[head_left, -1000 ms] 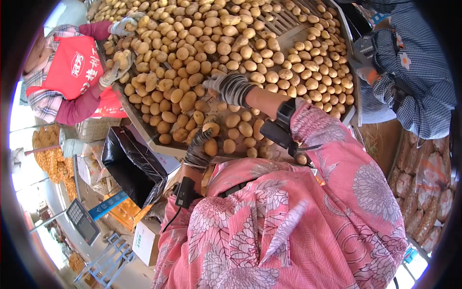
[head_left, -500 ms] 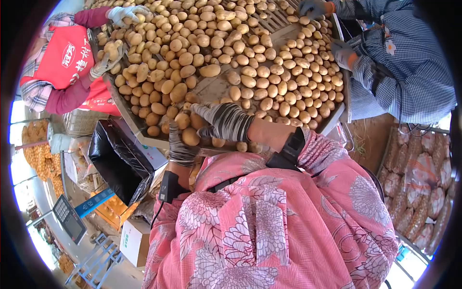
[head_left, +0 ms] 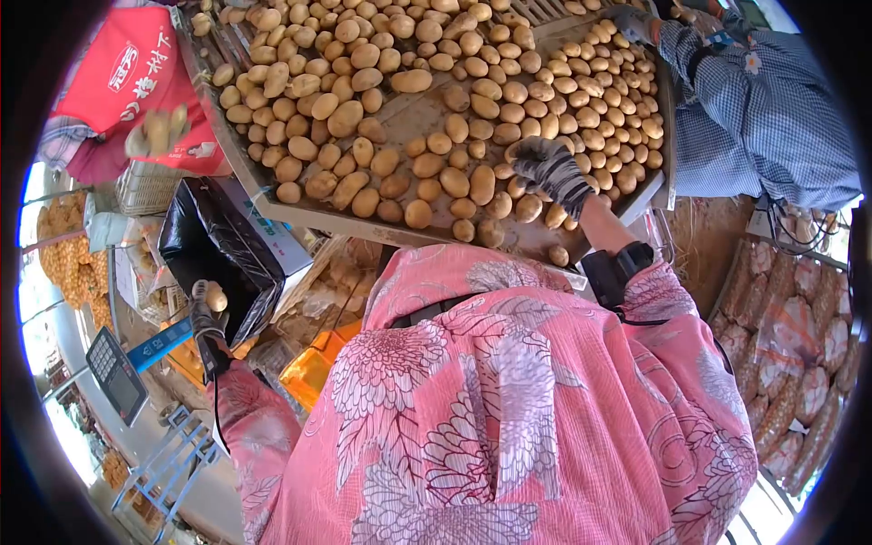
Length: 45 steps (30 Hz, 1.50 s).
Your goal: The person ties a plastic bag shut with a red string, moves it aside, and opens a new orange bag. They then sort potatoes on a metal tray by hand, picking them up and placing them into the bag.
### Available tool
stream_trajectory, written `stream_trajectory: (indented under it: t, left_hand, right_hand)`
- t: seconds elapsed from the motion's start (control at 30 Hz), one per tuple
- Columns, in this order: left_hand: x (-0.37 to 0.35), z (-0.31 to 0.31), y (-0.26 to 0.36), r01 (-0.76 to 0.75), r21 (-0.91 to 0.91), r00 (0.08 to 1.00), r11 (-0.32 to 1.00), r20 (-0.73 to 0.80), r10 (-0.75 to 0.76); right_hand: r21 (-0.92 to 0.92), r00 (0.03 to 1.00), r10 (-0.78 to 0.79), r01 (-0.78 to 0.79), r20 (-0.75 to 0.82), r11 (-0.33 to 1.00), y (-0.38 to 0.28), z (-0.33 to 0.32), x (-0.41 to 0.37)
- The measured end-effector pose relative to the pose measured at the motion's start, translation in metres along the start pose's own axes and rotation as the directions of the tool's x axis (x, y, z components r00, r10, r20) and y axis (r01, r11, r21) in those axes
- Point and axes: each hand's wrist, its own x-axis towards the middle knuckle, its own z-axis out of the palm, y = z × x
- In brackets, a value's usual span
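My left hand (head_left: 209, 313), in a striped grey glove, holds a potato (head_left: 217, 298) at the near side of a box lined with black plastic (head_left: 259, 304). Over the sorting table my right hand (head_left: 549, 171), gloved the same way, has its fingers curled down on a potato (head_left: 515, 151); the palm side is hidden. Around it lie many loose potatoes (head_left: 481, 184), larger on the left and smaller on the right. The table has a metal rim (head_left: 331, 223) along my side.
A person in a red apron (head_left: 127, 86) stands at the left, with a blurred hand holding potatoes. Another in a checked sleeve (head_left: 718, 100) works at the right. A scale display (head_left: 116, 375), an orange crate (head_left: 313, 368) and sacks (head_left: 790, 354) stand lower down.
My left hand has moved from the table down left to the lined box, with a potato. My right hand has shifted right and up across the potatoes. The apron-wearer's hand has moved off the table.
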Motion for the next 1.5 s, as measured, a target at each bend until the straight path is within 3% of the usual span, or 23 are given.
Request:
stream_trajectory:
  t: [0.03,0.1,0.13,0.27,0.33,0.37,0.4,0.43,0.5,0.63,0.7,0.9,1.0,1.07,1.13,1.2,1.27,1.33,1.37,1.4,1.43,1.47,1.5]
  left_hand:
    - [-0.008,0.010,0.006,-0.004,0.001,1.000,1.000,0.006,0.004]
    - [-0.035,0.048,0.016,-0.339,0.184,0.935,0.923,-0.047,0.352]
    - [-0.056,0.067,0.024,-0.421,0.120,0.901,0.899,0.174,0.398]
    - [-0.149,0.179,0.019,-0.699,-0.070,0.448,0.712,0.733,0.512]
    - [-0.188,0.239,-0.004,-0.545,-0.188,0.271,0.817,0.883,0.383]
    - [-0.209,0.261,-0.002,-0.926,-0.087,0.077,0.368,0.910,0.408]
    - [-0.225,0.279,0.001,-0.975,-0.020,-0.091,-0.223,0.944,0.316]
    - [-0.235,0.293,0.000,-0.975,-0.019,-0.091,-0.223,0.944,0.317]
    - [-0.246,0.310,-0.002,-0.921,0.172,0.149,-0.351,0.984,0.094]
    - [-0.247,0.317,-0.010,-0.899,0.159,0.109,-0.407,0.984,0.142]
    - [-0.245,0.315,-0.023,-0.828,0.073,-0.087,-0.556,0.963,0.255]
    - [-0.250,0.334,-0.009,-0.877,-0.025,0.003,-0.480,0.998,-0.057]
    - [-0.225,0.337,-0.015,-0.887,-0.197,-0.261,-0.417,0.960,0.101]
    - [-0.235,0.338,-0.005,-0.923,-0.244,-0.299,-0.297,0.941,0.156]
    - [-0.231,0.345,-0.001,-0.939,-0.150,-0.074,0.311,0.967,0.246]
    - [-0.227,0.351,0.003,-0.902,-0.200,-0.123,0.383,0.969,0.215]
    - [-0.238,0.346,0.005,-0.298,0.032,0.127,0.954,0.992,0.006]
    - [-0.245,0.347,0.006,-0.126,0.097,0.046,0.987,0.995,-0.092]
    - [-0.252,0.347,0.006,-0.709,-0.110,-0.043,0.697,0.993,0.113]
    - [-0.260,0.347,0.008,-0.957,-0.278,-0.253,0.084,0.940,0.229]
    - [-0.270,0.346,0.016,-0.961,-0.239,-0.263,-0.136,0.944,0.201]
    - [-0.261,0.350,0.010,-0.956,-0.255,-0.279,-0.144,0.943,0.179]
    - [-0.240,0.358,0.000,-0.796,-0.128,-0.076,0.592,0.991,0.112]
  right_hand:
    - [-0.022,0.999,-0.042,0.043,0.019,0.999,0.000,0.006,0.002]
    - [-0.024,0.986,-0.150,0.152,0.072,0.988,0.003,0.019,0.005]
    - [-0.391,0.932,-0.330,0.363,0.151,0.846,0.002,0.021,0.009]
    - [-0.523,0.852,-0.452,0.520,0.265,0.675,-0.005,0.037,0.010]
    - [-0.524,0.817,-0.507,0.569,0.273,0.634,-0.015,0.045,0.011]
    - [-0.681,0.830,-0.440,0.542,0.343,0.492,-0.030,0.051,0.008]
    - [-0.800,0.846,-0.358,0.509,0.395,0.319,-0.040,0.056,0.008]
    - [-0.820,0.846,-0.314,0.512,0.431,0.255,-0.038,0.062,0.013]
    - [-0.817,0.848,-0.276,0.518,0.452,0.253,-0.040,0.067,0.018]
    - [-0.785,0.823,-0.308,0.557,0.478,0.270,-0.028,0.062,0.027]
    - [-0.725,0.809,-0.301,0.587,0.505,0.360,-0.021,0.050,0.032]
    - [-0.396,0.885,-0.370,0.459,0.282,0.795,-0.013,0.019,0.009]
    - [-0.098,0.944,-0.298,0.313,0.144,0.945,-0.020,0.005,-0.018]
    - [0.021,0.898,-0.437,0.436,0.049,0.900,-0.016,-0.006,-0.032]
    - [0.092,0.893,-0.448,0.449,-0.035,0.889,-0.018,-0.015,-0.049]
    - [0.141,0.850,-0.514,0.526,-0.118,0.839,-0.013,-0.021,-0.062]
    - [0.233,0.827,-0.526,0.562,-0.199,0.794,-0.007,-0.025,-0.079]
    - [0.376,0.824,-0.497,0.566,-0.272,0.733,0.001,-0.024,-0.096]
    - [0.500,0.810,-0.509,0.583,-0.292,0.640,0.004,-0.023,-0.105]
    - [0.613,0.794,-0.523,0.587,-0.310,0.528,0.008,-0.021,-0.115]
    - [0.647,0.814,-0.483,0.562,-0.322,0.515,0.019,-0.018,-0.119]
    - [0.789,0.849,-0.450,0.468,-0.276,0.398,0.022,-0.015,-0.130]
    - [0.786,0.827,-0.469,0.501,-0.310,0.363,0.029,-0.011,-0.130]
